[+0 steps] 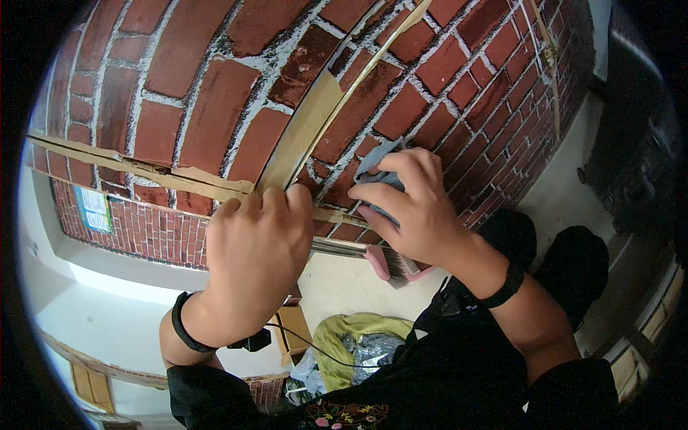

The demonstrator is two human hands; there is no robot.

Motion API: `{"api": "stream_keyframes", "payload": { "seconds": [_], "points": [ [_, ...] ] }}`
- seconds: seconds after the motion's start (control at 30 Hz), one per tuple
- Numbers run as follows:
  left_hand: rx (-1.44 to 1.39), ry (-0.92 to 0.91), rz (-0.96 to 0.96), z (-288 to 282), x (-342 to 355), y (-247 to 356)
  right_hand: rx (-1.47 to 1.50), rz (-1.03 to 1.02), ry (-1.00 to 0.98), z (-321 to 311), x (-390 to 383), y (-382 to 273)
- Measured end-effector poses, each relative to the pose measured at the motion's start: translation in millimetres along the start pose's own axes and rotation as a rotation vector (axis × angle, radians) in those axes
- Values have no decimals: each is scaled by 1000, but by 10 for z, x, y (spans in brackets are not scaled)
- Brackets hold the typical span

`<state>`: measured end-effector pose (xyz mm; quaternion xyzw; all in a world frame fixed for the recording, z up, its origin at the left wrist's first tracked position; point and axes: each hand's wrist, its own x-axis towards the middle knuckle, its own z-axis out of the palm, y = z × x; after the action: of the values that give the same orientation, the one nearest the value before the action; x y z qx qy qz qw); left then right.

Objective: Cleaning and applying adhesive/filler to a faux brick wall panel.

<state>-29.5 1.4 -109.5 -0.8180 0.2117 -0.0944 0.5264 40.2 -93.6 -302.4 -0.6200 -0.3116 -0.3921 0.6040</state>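
We had our right hand at three o'clock of the view, its thumb and fingers pinched partly closed around a blue-grey cloth, which lay at one o'clock, up against the brick-patterned wall. Our left hand was near nine o'clock, knuckles uppermost and fingers curled under, where a tan strip coming down from twelve o'clock met another tan strip from ten o'clock; its fingertips were hidden, so we could not tell whether it gripped anything. Below us, at five o'clock, we saw a pink broom head, and at six o'clock a yellow-green bag with clear plastic in it.
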Motion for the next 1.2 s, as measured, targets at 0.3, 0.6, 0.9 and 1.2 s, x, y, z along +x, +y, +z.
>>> {"api": "stream_keyframes", "payload": {
  "seconds": [0.3, 0.6, 0.9, 1.2],
  "points": [
    [-515, 15, 370, 58, -97, 113, 8, -11, -13, 5, 5, 23],
    [-1949, -366, -264, 151, -295, 180, 15, -2, -10, -2, 12, -6],
    [-2109, -75, -411, 259, -455, 267, 401, 153, -9, -123, 26, -256],
    [-1926, 19, -303, 307, -455, 317, 620, 310, -77, -102, 66, -390]
  ]
}}
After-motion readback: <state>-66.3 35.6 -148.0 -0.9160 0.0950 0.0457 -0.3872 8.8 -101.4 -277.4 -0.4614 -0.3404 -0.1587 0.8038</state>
